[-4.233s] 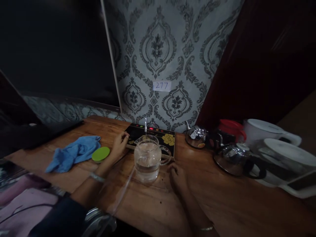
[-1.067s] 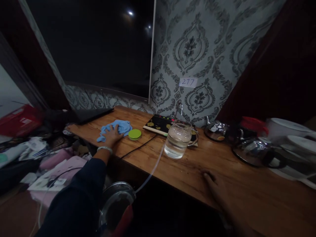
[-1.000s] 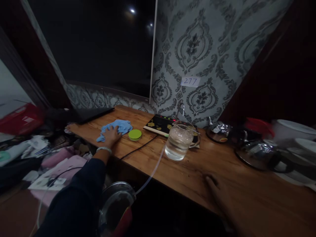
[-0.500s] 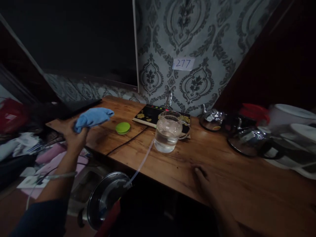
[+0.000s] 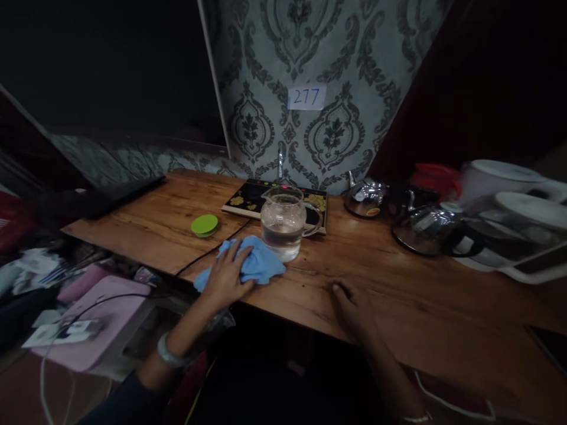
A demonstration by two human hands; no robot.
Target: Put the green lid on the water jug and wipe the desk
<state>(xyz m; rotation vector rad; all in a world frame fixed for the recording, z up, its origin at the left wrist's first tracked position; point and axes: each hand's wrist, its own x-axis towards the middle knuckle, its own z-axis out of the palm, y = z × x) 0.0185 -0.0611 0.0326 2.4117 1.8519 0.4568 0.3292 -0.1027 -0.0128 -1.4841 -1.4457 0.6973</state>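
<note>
The place looks like a home: beyond the fingers of the left hand (image 5: 225,284), ornate patterned wallpaper (image 5: 333,131) and a large dark screen (image 5: 110,71) back a wooden counter (image 5: 411,313) bearing a hotplate (image 5: 251,196). Metal kettles (image 5: 427,227) stand beyond and right of the fingers of the right hand (image 5: 358,310).

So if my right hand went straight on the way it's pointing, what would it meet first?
Probably the glass pitcher, ahead and to the left of your right hand; depth is unclear.

From here I'm seeing matt cloth (image 5: 263,262), a smooth glass jug (image 5: 283,223), glossy metal kettles (image 5: 432,229), grained wooden tabletop (image 5: 398,301).
</note>
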